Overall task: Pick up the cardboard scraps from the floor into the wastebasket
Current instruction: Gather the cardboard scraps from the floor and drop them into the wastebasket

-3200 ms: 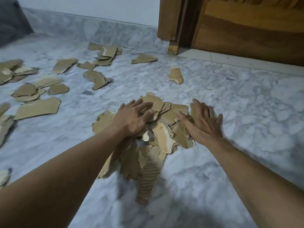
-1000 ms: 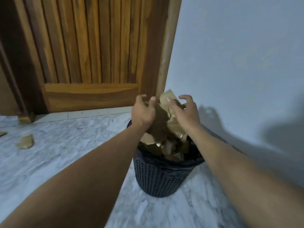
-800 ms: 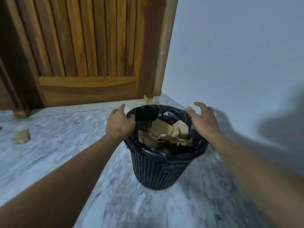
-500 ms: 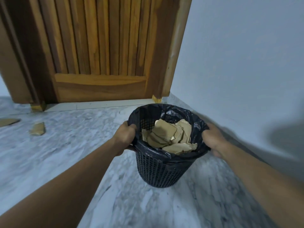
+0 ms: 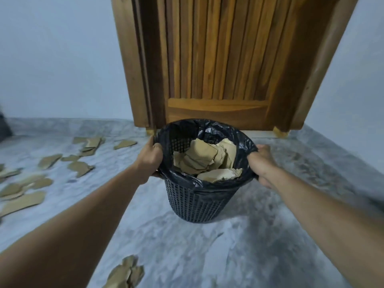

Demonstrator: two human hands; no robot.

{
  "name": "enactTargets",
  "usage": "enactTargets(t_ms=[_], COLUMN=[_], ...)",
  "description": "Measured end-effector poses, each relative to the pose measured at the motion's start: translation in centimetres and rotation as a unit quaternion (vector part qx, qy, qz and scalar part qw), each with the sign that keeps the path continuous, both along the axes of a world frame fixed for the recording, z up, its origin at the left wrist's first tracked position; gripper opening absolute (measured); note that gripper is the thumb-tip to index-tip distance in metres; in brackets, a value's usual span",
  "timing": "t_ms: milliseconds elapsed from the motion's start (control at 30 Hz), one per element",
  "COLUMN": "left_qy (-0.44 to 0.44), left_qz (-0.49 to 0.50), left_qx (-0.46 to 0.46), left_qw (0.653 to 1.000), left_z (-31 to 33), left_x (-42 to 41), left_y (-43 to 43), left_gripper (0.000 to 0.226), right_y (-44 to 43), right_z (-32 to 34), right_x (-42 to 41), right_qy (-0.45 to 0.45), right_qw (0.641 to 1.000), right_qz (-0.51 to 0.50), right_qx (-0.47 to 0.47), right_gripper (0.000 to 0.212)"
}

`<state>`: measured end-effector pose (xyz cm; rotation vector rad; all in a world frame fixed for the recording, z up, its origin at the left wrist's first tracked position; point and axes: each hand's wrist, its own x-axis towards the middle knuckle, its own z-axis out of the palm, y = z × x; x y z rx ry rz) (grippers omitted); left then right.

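Two grips I see, left grip [image 5: 148,161] and right grip [image 5: 261,163] both curled round rim of black plastic mesh wastebasket [image 5: 197,204], torn brown cardboard scraps [image 5: 204,159] inside

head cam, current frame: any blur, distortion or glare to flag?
Head view: dim, flat bluish light, no hard glare, only faint sheen on the bin liner. Head view: wide-angle warp splays the door frame outward toward the top. Head view: floor at right and cardboard scraps at left are smeared; the wastebasket, left hand and right hand gripping it look sharper.
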<state>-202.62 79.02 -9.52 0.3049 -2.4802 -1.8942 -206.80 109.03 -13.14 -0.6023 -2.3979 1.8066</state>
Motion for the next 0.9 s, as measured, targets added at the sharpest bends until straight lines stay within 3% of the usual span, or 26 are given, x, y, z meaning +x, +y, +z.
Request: enactTargets(t_ms=[133,300,433,533,633,700,733,800,833,900], left_qy=[-0.001,-0.042,-0.041,-0.035,-0.017,-0.001,0.001,-0.008,-0.016,-0.045], left_qz=[0.042,0.048,0.027,0.022,0.027,0.047,0.06,0.1,0.126,0.179], left_qx=[-0.016,-0.05,-0.041,-0.003,-0.02,-0.058,-0.083,-0.145,-0.183,-0.262], left_qw=[0.999,0.997,0.998,0.999,0.999,0.997,0.995,0.984,0.975,0.947], left_z=[-0.6,-2.2,-2.6,-2.8,-4.7,-7.3,-8.7,-11.9,-13.6,-16.9], left_x=[0.8,0.7,0.0,0.4,3.1,6.3,8.3,12.9,15.3,19.7], left_y=[-4.7,-8.7,-9.3,-9.5,-10.7,-12.7,-13.9,-17.0,-18.8,-22.8], left_gripper=[0.035,0.058,0.055,0.053,0.065,0.067,0.066,0.065,0.066,0.069], right_y=[-6.2,-10.6,-10.8,-11.8,-15.6,-19.1,-20.8,-24.3,-25.9,-28.8], right_z=[-0.9,-0.5,-1.2,-3.8,-6.9,-9.5,-10.9,-13.5,-14.8,-17.3], right_x=[-1.5,-2.1,-0.8,2.4,8.2,13.1,15.5,19.7,21.1,22.7], right_qy=[0.019,0.033,0.047,0.087,0.085,0.048,0.029,-0.008,-0.036,-0.072], right_qw=[0.999,0.994,0.992,0.975,0.946,0.963,0.981,0.998,0.983,0.902], right_qz=[0.037,0.104,0.084,-0.041,-0.207,-0.222,-0.178,0.0,0.117,0.316], right_qx=[-0.025,-0.011,-0.076,-0.199,-0.235,-0.145,-0.077,0.061,0.135,0.286], right_gripper=[0.048,0.068,0.083,0.1,0.081,0.06,0.059,0.077,0.092,0.113])
